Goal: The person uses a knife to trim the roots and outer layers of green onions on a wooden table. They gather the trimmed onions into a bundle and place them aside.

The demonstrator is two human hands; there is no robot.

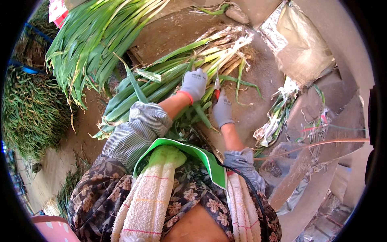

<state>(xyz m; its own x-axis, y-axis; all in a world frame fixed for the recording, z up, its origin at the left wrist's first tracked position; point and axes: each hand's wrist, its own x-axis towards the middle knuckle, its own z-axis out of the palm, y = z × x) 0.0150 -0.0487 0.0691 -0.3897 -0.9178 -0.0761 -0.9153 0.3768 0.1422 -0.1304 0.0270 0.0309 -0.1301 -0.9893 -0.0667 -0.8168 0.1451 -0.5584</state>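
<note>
A bundle of long green onions (pixel 169 75) lies across the work surface, roots towards the upper right and leaves towards the lower left. On its stalks rests my left hand (pixel 196 84), in a grey coated glove with curled fingers; whether it grips a stalk I cannot tell. Just to the right, my gloved right hand (pixel 223 109) is closed around a small tool with a red handle (pixel 217 93) and a metal upper part, beside the bundle. The tool's exact kind cannot be told.
A larger heap of green onions (pixel 99 42) hangs over the upper left edge. Stripped leaves (pixel 273 124) lie at the right, below a worn silvery sheet (pixel 302 45). An orange-brown cord (pixel 326 142) runs to the right. More leafy bundles (pixel 33 112) stand at the far left.
</note>
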